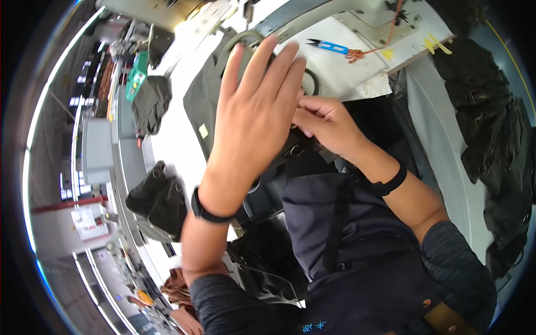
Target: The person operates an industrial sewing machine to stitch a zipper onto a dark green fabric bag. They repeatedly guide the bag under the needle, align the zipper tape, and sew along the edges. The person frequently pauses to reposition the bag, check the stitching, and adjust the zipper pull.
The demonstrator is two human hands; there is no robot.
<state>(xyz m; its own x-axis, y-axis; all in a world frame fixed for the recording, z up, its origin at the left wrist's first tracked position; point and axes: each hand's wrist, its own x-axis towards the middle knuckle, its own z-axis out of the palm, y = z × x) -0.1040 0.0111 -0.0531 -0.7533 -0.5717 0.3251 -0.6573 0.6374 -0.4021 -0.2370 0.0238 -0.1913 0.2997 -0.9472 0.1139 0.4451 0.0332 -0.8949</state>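
Observation:
My left hand [251,117] is raised over a dark olive fabric piece [200,95] on the white table, its fingers stretched out and slightly apart. It covers much of the fabric, and I cannot tell if it touches it. A curved olive strap or loop [237,40] shows beyond the fingertips. Just right of it, my right hand [329,124] is closed in a pinch at the fabric's near edge. What lies between its thumb and fingers is hidden. Dark fabric with a metal ring [297,149] hangs below the two hands.
Blue thread snips [329,46] on an orange cord [385,43] lie on the sewing machine's table at the far right. Dark bags [158,198] sit at the left. A green box [137,76] stands farther back. Dark fabric pieces [480,111] hang at the right.

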